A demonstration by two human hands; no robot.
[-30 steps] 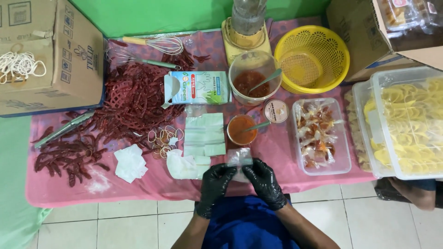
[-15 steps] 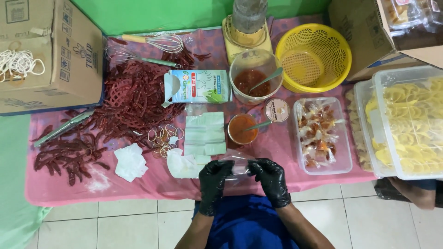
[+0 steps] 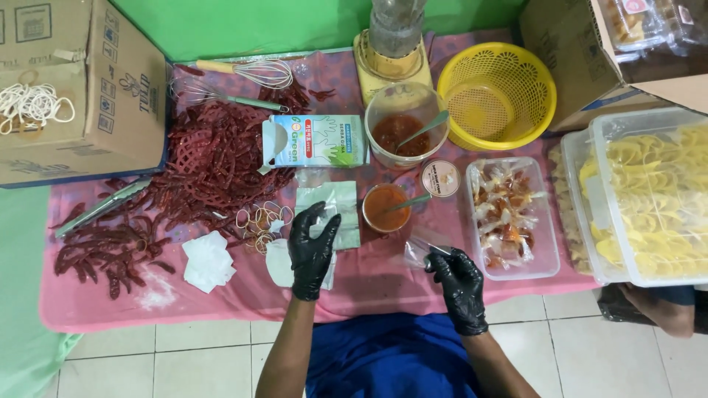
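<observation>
Both my hands wear black gloves. My left hand (image 3: 313, 249) reaches with spread fingers onto a stack of small clear plastic bags (image 3: 333, 205) on the pink table cloth (image 3: 376, 284). My right hand (image 3: 457, 278) pinches a small clear plastic bag (image 3: 422, 248) just off the table. Right above it stands a small cup of orange-red sauce (image 3: 385, 208) with a spoon in it. A bigger tub of red sauce (image 3: 399, 132) with a spoon stands behind that.
A clear tray of small filled sauce bags (image 3: 509, 215) lies to the right, with tubs of yellow crackers (image 3: 649, 191) beyond. Dried red chillies (image 3: 199, 173), rubber bands (image 3: 258, 221), a glove box (image 3: 316, 140), a yellow basket (image 3: 495, 92), a blender (image 3: 394, 40), whisks and cardboard boxes fill the rest.
My hands were together on one small bag at the table's front edge. They have parted: the left moved out to the bag stack, the right went right with the bag.
</observation>
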